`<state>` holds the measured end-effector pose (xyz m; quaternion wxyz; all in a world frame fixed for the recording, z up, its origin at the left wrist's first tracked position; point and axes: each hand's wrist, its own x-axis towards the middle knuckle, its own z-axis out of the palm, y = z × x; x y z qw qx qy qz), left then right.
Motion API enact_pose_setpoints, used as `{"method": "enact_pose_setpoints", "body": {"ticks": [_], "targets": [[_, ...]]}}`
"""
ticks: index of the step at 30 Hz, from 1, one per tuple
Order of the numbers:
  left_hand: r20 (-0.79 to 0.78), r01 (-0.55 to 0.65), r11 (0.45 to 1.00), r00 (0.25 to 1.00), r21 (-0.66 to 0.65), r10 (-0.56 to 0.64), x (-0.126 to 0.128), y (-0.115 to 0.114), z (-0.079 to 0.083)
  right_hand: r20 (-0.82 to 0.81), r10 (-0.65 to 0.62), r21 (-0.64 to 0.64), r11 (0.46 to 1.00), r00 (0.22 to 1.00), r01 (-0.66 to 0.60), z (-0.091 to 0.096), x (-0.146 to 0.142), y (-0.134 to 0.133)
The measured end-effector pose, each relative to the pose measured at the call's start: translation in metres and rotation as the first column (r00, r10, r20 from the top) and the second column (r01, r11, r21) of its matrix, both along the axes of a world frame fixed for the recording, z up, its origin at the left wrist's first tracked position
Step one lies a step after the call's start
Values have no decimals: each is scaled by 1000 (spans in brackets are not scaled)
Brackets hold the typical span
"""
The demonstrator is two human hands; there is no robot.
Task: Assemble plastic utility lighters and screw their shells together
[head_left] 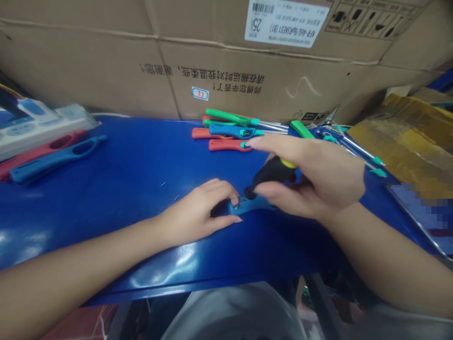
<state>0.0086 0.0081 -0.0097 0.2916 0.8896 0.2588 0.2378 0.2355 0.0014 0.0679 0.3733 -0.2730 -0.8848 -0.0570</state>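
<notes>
My right hand [311, 174] is closed around a screwdriver [271, 177] with a black and yellow handle, its tip pointing down and left. Beneath it, a blue lighter handle [253, 204] lies on the blue table [116, 208], partly hidden by my right hand. My left hand [200, 208] pinches the left end of that handle between thumb and fingers, close to the screwdriver's tip. Two small screws [170, 191] lie loose on the table left of my left hand.
Several red, green and blue stick lighters [230, 130] lie behind my hands. Red and blue handle shells [53, 158] sit at left by a white power strip [31, 127]. Metal lighter tubes [364, 148] and a phone [421, 217] are at right. A large cardboard box [106, 71] stands at the back.
</notes>
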Motion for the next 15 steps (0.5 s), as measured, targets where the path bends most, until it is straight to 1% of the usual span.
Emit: {"method": "enact_pose_setpoints", "body": {"ticks": [2,3,4,5,6,8,9,10,11,13,15], "targets": [[-5,0,1000,1000,-12,0,0,0,0,-100,114,-73,990,988,-122,2,-1,-1],[-4,2,1000,1000,-12,-2,0,0,0,-163,153,-104,980,975,-171,2,-2,-2],[-1,3,1000,1000,-7,-3,0,0,0,-184,163,-121,975,969,-187,2,-2,-1],[5,5,1000,1000,4,-5,0,0,0,-173,153,-101,980,973,-172,1,-2,-1],[11,4,1000,1000,15,-4,0,0,0,-145,111,-55,991,983,-120,0,-1,0],[11,0,1000,1000,22,-1,1,0,0,-89,2,91,996,996,6,-2,1,1],[7,-3,1000,1000,15,3,1,0,0,-73,-26,149,988,997,36,-3,1,1],[0,-5,1000,1000,3,5,1,0,1,-75,-17,185,982,997,31,-4,2,0],[-6,-6,1000,1000,-8,6,1,0,1,-83,18,181,984,996,-3,-4,1,0],[-9,-4,1000,1000,-19,4,1,0,1,-108,86,102,992,990,-75,-4,0,-1],[-4,0,1000,1000,-3,0,1,0,1,-126,59,19,998,990,-57,-5,-1,-1]]}}
